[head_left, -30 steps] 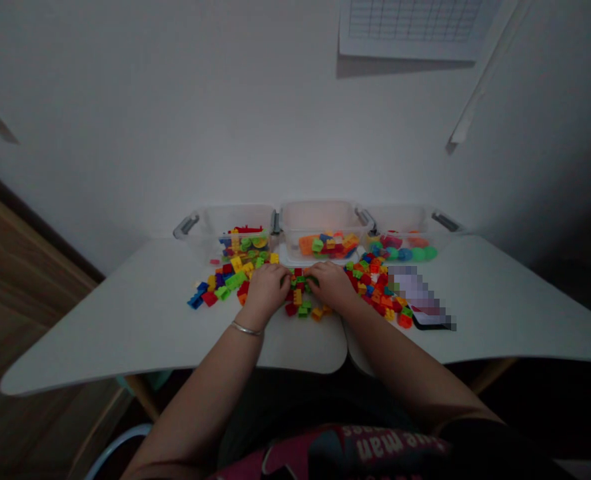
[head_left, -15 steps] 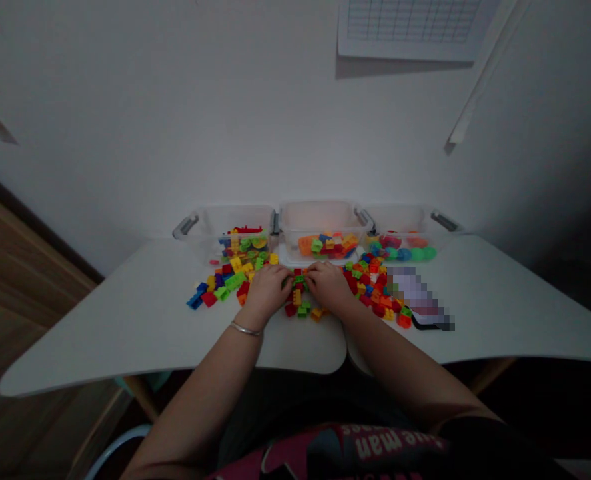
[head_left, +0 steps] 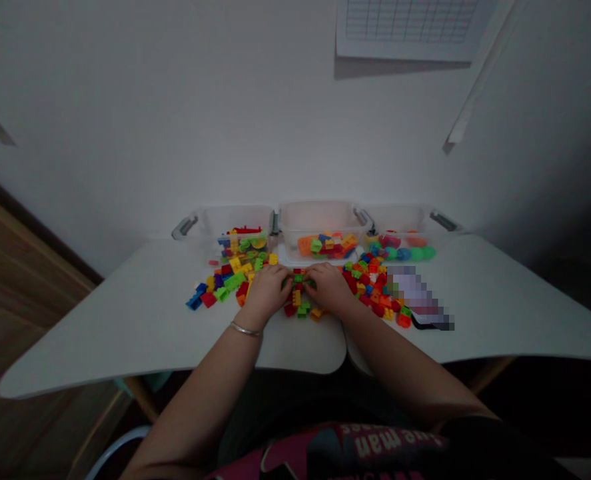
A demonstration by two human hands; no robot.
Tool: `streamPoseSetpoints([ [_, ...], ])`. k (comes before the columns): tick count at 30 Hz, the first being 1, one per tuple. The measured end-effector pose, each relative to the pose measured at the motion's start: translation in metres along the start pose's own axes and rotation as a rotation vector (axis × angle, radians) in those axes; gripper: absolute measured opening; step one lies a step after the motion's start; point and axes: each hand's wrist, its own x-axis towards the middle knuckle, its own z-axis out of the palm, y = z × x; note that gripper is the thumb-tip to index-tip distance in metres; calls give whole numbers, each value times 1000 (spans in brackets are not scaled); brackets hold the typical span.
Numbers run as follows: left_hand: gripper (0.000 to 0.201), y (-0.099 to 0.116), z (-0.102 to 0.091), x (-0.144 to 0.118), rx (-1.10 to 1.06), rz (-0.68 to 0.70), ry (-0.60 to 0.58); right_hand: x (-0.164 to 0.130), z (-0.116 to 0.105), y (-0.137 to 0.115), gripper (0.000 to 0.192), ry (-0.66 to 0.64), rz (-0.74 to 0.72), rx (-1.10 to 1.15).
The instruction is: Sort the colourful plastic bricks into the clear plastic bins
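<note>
My left hand (head_left: 270,287) and my right hand (head_left: 328,285) face each other over the middle of the table, fingers curled inward. Between their fingertips are small red and green toy building blocks (head_left: 298,279), partly hidden by the fingers; exactly which block each hand grips is hard to see. Just below the fingers lie a yellow block (head_left: 296,298), a green block (head_left: 304,309) and a red block (head_left: 290,310). Piles of loose blocks spread out left (head_left: 234,281) and right (head_left: 370,290) of the hands.
Against the wall stand three clear plastic bins, left (head_left: 200,233), middle (head_left: 320,217) and right (head_left: 400,217), with colourful toy pieces inside. A pixelated phone-like object (head_left: 418,293) lies right of the blocks on the white table (head_left: 125,327). The table's rounded front edges meet at a seam.
My hands stay almost in place around the blocks, with only a slight shift of the right fingers. The blocks and bins look the same.
</note>
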Motion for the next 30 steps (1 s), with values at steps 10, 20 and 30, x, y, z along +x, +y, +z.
streamPoseSetpoints([
  [10,31,-1,0,0,-61,7,-9,-1,-3,-5,10,-58,-31,21],
  [20,25,1,0,2,-70,27,-18,1,5,2,17,46,17,145],
  [30,26,-2,-2,4,-172,50,33,2,7,6,15,196,-62,340],
])
